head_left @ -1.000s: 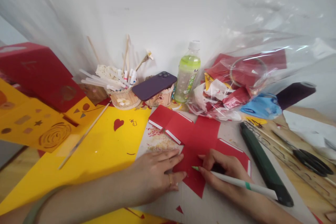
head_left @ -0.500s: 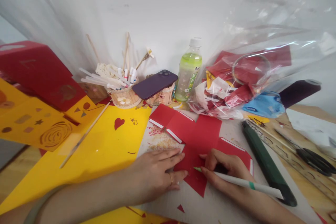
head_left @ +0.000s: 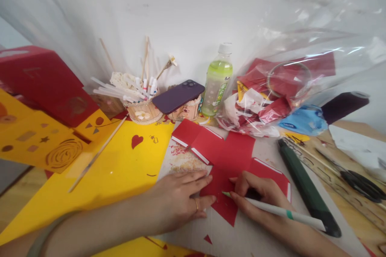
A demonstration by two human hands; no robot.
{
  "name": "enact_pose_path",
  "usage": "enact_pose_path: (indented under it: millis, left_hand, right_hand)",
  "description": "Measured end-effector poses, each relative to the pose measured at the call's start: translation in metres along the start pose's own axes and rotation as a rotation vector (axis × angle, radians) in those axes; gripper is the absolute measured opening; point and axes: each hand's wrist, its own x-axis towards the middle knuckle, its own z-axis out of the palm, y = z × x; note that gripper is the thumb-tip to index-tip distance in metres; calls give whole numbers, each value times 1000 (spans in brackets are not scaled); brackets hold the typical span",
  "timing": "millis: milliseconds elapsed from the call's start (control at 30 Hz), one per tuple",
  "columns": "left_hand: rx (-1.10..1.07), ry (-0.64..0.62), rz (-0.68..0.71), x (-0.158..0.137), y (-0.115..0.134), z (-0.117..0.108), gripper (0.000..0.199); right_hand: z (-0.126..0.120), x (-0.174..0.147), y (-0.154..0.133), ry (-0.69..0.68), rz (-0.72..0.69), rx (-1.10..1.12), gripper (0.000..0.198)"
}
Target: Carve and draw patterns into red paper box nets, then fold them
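My left hand (head_left: 183, 196) lies flat with its fingers apart, pressing on the left edge of a red paper cutout (head_left: 226, 168) and the grey board (head_left: 181, 241) under it. The red paper is a flat, cross-like box shape with white strips along some flaps. My right hand (head_left: 262, 192) is closed in a pinch around a slim white pen-shaped tool (head_left: 280, 209) with a green tip and a green band. Its tip touches, or hovers just over, the lower red panel beside my left fingers; I cannot tell which. A small red scrap (head_left: 208, 239) lies below.
Yellow paper (head_left: 126, 168) spreads at left, with a thin stick (head_left: 98, 154) across it and a red-and-yellow box (head_left: 60, 88) beyond. Behind stand a basket of markers (head_left: 143, 112), a phone (head_left: 179, 96) and a bottle (head_left: 217, 84). At right lie a dark green tool (head_left: 307, 186) and scissors (head_left: 358, 184).
Almost nothing differs. The back end of the white pen-shaped tool has shifted very slightly; both hands and the red paper stay in place.
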Motion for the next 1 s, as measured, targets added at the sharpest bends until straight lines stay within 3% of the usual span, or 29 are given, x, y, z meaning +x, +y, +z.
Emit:
enact_pose_path:
  millis: [1000]
  left_hand:
    - [7,29,0,-3,-2,6,29]
  right_hand:
    - [0,-1,-1,10,-32,-18,23]
